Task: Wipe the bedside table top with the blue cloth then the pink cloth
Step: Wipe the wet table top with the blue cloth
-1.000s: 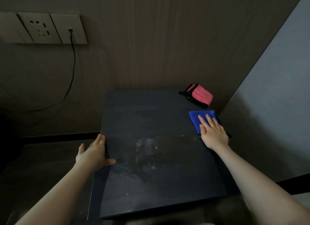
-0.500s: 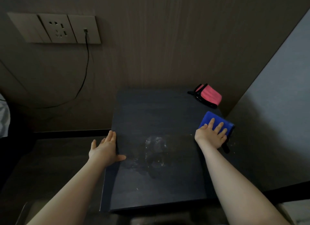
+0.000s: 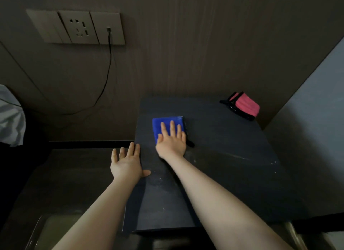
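The dark bedside table top (image 3: 223, 156) fills the middle of the view. A folded blue cloth (image 3: 163, 124) lies flat on its left half, and my right hand (image 3: 172, 140) presses it down with straight fingers spread over it. My left hand (image 3: 126, 165) rests flat against the table's left edge, thumb on the top. A folded pink cloth with black trim (image 3: 245, 106) sits at the back right corner, away from both hands.
A wood-panel wall stands behind the table, with a socket plate (image 3: 78, 27) and a black cable (image 3: 108, 67) hanging from it. A grey wall closes off the right side. White bedding (image 3: 11, 117) shows at the far left.
My right hand has slid the blue cloth from the table's right edge across to the left half. The wet patch seen earlier in the middle no longer shows. The left hand stayed at the left edge.
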